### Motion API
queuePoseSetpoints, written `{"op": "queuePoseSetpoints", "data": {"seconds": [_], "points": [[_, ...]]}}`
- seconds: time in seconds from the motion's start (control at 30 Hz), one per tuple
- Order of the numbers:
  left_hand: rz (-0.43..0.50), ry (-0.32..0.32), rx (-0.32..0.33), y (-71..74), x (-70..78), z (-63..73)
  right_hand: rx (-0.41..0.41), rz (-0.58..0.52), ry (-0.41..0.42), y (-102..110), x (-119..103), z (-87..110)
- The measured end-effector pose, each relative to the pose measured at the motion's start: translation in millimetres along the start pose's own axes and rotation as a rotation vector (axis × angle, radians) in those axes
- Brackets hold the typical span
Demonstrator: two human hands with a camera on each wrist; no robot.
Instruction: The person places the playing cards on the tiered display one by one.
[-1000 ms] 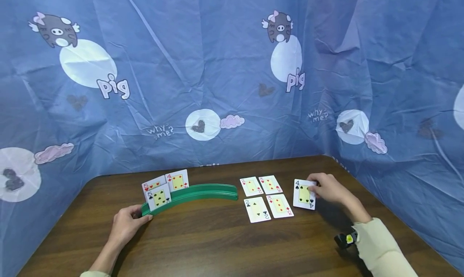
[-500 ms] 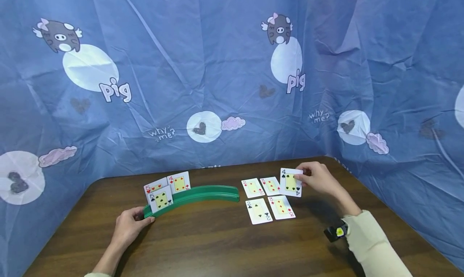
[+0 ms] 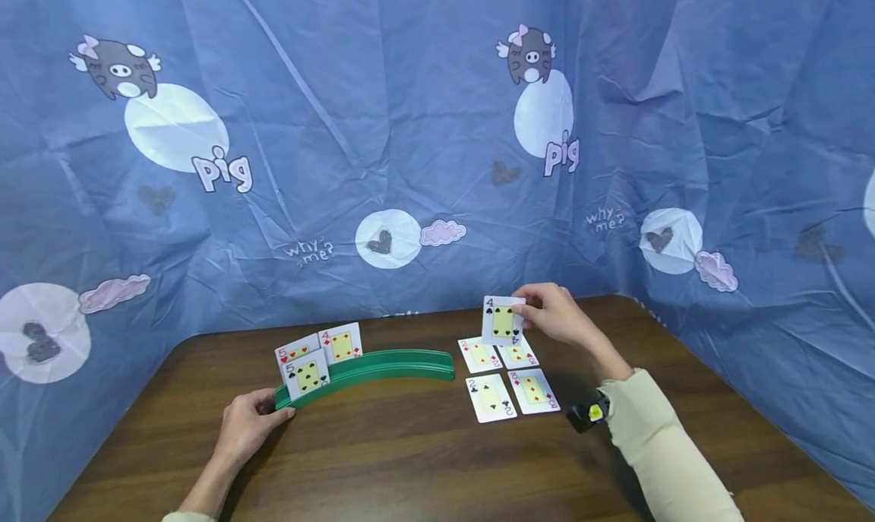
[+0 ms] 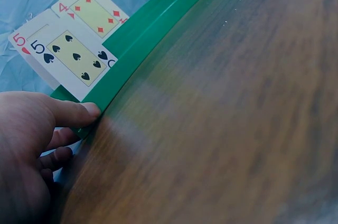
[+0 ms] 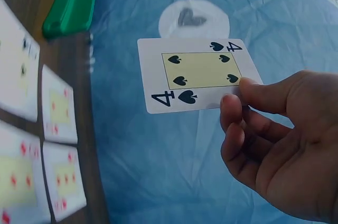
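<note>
My left hand (image 3: 247, 423) pinches the left end of a curved green card holder (image 3: 396, 365) between thumb and fingers. In the holder's left part stand the five of spades (image 4: 76, 57), the five of hearts (image 3: 295, 349) partly hidden behind it, and the four of diamonds (image 3: 340, 343). My right hand (image 3: 557, 313) pinches the four of spades (image 5: 198, 73) by its edge, face toward me, raised above the cards on the table. In the head view it overlaps the two of diamonds (image 3: 478, 356) and the three of hearts (image 3: 525, 356).
Nearer me lie the two of clubs (image 3: 489, 399) and the three of diamonds (image 3: 535, 391), face up on the brown wooden table (image 3: 383, 461). A blue printed cloth (image 3: 410, 150) hangs behind and beside the table. A dark wrist device (image 3: 586, 414) sits at the right cuff.
The right hand has lifted the four of spades off the table and carried it left, over the far row of cards. The left hand keeps its grip on the green holder.
</note>
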State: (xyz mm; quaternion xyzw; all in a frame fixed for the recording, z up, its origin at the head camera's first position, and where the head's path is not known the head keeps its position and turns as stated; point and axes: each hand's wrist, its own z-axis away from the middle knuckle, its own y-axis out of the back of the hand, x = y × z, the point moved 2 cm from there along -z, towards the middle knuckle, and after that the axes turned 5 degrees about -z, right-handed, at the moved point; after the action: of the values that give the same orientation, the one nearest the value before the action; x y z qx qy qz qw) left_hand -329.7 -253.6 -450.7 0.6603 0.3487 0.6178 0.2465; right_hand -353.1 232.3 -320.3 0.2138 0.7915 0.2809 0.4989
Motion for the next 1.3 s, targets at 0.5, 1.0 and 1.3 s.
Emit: {"op": "queuePoseSetpoints", "data": {"seconds": [0.5, 1.0, 1.3], "points": [[0.002, -0.001, 0.005, -3.4, 1.6, 1.4, -0.053, -0.143, 0.034, -50.8, -36.2, -38.1], [-0.001, 0.015, 0.004, -2.0, -1.2, 0.5, -0.089, -0.201, 0.063, -93.5, -59.5, -58.6], [-0.001, 0.014, 0.005, -1.8, -0.4, 0.0, -0.1, -0.266, 0.042, -122.9, -66.3, -65.9]]}}
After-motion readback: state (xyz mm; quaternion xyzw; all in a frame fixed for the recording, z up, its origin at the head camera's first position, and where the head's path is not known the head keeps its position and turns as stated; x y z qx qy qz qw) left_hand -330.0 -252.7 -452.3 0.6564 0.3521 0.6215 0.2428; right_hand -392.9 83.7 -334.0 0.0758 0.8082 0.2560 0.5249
